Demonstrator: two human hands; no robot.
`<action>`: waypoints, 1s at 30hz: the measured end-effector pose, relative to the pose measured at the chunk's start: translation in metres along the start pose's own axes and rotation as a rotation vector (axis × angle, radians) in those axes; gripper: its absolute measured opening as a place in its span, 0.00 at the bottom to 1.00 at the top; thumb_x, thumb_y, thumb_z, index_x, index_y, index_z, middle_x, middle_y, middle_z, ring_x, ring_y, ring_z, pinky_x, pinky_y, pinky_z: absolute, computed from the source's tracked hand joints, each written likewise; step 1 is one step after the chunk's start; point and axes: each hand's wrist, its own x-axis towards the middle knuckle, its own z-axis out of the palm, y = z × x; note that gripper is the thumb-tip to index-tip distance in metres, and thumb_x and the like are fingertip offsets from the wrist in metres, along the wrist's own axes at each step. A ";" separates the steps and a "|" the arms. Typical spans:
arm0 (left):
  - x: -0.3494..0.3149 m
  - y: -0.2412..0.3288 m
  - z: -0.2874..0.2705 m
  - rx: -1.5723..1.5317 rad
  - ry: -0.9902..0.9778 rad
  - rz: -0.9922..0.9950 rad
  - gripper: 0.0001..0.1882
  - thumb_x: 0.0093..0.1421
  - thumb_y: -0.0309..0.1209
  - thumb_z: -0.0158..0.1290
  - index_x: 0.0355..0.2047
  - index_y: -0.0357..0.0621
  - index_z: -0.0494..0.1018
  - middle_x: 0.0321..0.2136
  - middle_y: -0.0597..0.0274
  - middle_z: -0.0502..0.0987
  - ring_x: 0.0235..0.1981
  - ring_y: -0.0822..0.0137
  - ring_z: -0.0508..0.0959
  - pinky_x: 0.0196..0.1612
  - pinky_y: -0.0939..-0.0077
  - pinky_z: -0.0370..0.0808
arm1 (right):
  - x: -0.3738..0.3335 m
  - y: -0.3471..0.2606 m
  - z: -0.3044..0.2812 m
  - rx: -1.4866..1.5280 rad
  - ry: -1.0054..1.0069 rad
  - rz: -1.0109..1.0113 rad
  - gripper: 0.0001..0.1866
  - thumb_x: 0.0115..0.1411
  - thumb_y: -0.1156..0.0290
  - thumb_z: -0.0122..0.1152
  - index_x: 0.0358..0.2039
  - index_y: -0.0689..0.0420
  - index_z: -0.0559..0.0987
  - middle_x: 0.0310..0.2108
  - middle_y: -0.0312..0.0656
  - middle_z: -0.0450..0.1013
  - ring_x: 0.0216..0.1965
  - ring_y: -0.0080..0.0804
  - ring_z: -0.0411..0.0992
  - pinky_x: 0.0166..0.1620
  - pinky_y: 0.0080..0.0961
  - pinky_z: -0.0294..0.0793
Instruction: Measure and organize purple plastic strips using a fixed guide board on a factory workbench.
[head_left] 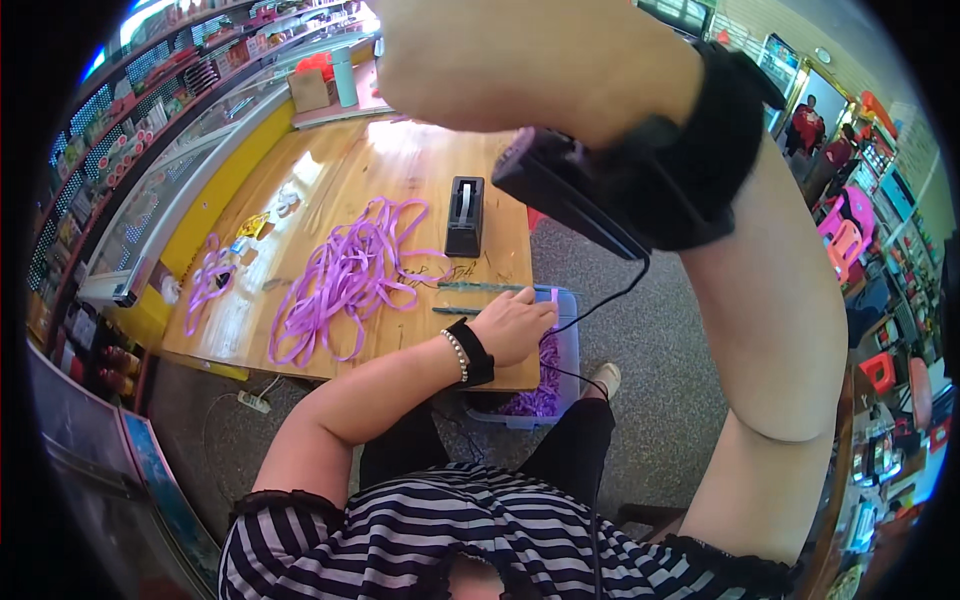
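My left hand (515, 325) lies palm down at the table's right edge, its fingers bent over two thin dark green rods (478, 287). A short bit of purple ribbon shows by its fingertips, at the rods' far end. My right hand (465, 65) is raised close in front at the top of the head view; its fingers are out of sight, so what they hold is hidden. A black strap and a black device (570, 190) with a cable sit at its wrist. Loose purple ribbon (350, 275) lies heaped on the wooden table (400, 345), left of a black tape dispenser (465, 225).
Below the table's right edge stands a clear plastic bin (567, 375) holding purple strips. A smaller purple ribbon loop (207, 285) and a yellow packet (252, 225) lie at the left. Stocked shelves line the left side. A person (805, 125) stands at the far right.
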 end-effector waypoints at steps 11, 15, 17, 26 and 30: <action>-0.009 -0.003 0.008 -0.004 0.097 -0.012 0.13 0.57 0.30 0.48 0.43 0.46 0.75 0.44 0.63 0.75 0.45 0.59 0.72 0.44 0.62 0.72 | -0.204 -0.143 0.064 1.319 -0.834 1.177 0.17 0.56 0.56 0.59 0.35 0.54 0.85 0.33 0.48 0.80 0.37 0.44 0.79 0.41 0.38 0.76; -0.011 -0.001 0.006 -0.013 0.084 -0.048 0.13 0.57 0.29 0.48 0.42 0.46 0.75 0.39 0.61 0.72 0.45 0.58 0.72 0.45 0.62 0.72 | -0.256 -0.218 0.096 1.217 -0.907 1.466 0.20 0.58 0.51 0.60 0.38 0.55 0.86 0.33 0.45 0.82 0.35 0.40 0.80 0.40 0.34 0.76; -0.011 0.003 -0.002 -0.029 0.025 -0.078 0.16 0.57 0.28 0.48 0.46 0.46 0.75 0.41 0.60 0.72 0.47 0.58 0.71 0.48 0.62 0.72 | -0.261 -0.244 0.108 1.247 -0.914 1.604 0.21 0.58 0.51 0.62 0.37 0.57 0.86 0.32 0.43 0.82 0.34 0.37 0.80 0.39 0.32 0.76; -0.010 0.001 -0.007 -0.087 -0.001 -0.095 0.21 0.57 0.26 0.49 0.51 0.45 0.75 0.46 0.58 0.71 0.49 0.56 0.72 0.52 0.63 0.72 | -0.260 -0.279 0.126 1.844 -0.452 2.127 0.13 0.60 0.61 0.65 0.34 0.60 0.83 0.30 0.35 0.79 0.29 0.23 0.74 0.31 0.18 0.67; -0.014 -0.011 -0.003 -0.241 0.095 -0.117 0.21 0.55 0.26 0.54 0.51 0.41 0.75 0.47 0.55 0.73 0.50 0.54 0.73 0.55 0.63 0.71 | -0.250 -0.251 0.110 2.021 -0.576 2.188 0.09 0.61 0.66 0.64 0.34 0.59 0.82 0.31 0.37 0.78 0.30 0.27 0.75 0.34 0.24 0.71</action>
